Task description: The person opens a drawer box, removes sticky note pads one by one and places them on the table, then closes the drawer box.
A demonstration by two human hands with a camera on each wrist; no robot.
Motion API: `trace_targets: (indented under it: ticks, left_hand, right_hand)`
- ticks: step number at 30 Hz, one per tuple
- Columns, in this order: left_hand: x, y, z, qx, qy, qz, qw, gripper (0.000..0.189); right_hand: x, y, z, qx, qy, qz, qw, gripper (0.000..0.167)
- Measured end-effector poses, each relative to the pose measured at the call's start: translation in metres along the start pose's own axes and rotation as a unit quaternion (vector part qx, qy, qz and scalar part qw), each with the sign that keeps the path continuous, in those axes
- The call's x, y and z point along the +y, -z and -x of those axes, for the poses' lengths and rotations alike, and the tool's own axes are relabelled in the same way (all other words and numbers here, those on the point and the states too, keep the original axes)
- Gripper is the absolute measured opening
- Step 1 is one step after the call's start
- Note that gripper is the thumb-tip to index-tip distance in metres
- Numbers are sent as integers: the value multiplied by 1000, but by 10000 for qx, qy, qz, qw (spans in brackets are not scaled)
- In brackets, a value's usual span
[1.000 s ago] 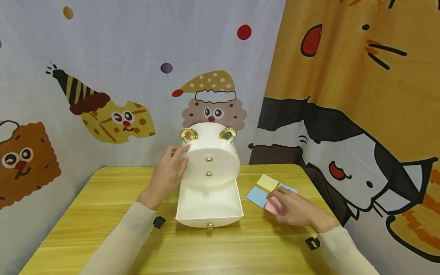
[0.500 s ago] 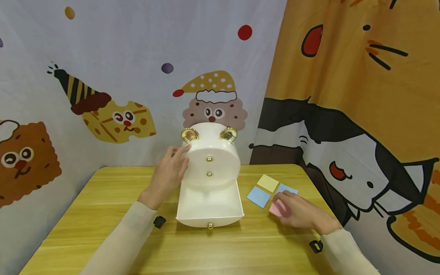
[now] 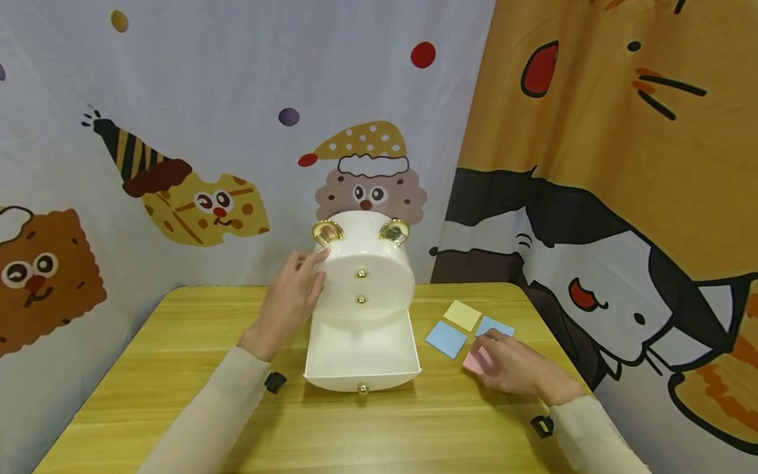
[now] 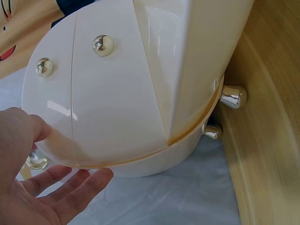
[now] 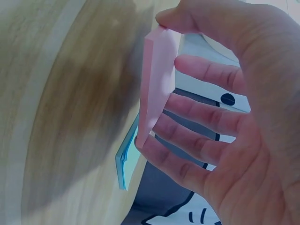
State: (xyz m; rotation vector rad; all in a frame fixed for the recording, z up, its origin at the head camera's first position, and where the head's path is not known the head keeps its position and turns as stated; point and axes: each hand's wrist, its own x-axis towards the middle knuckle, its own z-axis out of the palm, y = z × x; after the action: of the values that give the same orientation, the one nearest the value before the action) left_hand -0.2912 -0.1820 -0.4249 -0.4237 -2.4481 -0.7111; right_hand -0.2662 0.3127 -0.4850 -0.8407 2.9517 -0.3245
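In the head view, a glossy white drawer box (image 3: 337, 286) with gold ring-shaped ears and gold knobs stands mid-table. Its bottom drawer (image 3: 363, 352) is pulled out toward me, bare inside. My left hand (image 3: 284, 299) rests at the box's left side, thumb on the front face and relaxed fingers along the side, as the left wrist view shows. My right hand (image 3: 515, 365) holds a pink sticky note pad (image 5: 161, 70) by its edges, thumb at one end and fingertips along the other edges. The pad is tilted on edge in the right wrist view.
Right of the box lie a yellow sticky note pad (image 3: 462, 316), a blue pad (image 3: 447, 340) and a second blue pad (image 3: 494, 326), partly behind my right hand. A cartoon-printed curtain (image 3: 237, 79) hangs behind the wooden table (image 3: 207, 342).
The pink pad, in my right hand, has shifted slightly right, away from the nearer blue pad. Over the last half second it barely moved. My left hand and the box stay put.
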Motion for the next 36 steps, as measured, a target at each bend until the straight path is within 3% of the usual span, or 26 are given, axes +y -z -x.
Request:
trace_targets:
  ticks: [29, 36]
  left_hand:
    - [0, 1, 1, 23, -52, -13, 10000, 52]
    - [-1, 0, 1, 87, -120, 3, 9999, 52]
  right_hand:
    - [4, -11, -3, -276, -335, -140, 9990, 41]
    - [6, -13, -3, -177, -306, -119, 9993, 40]
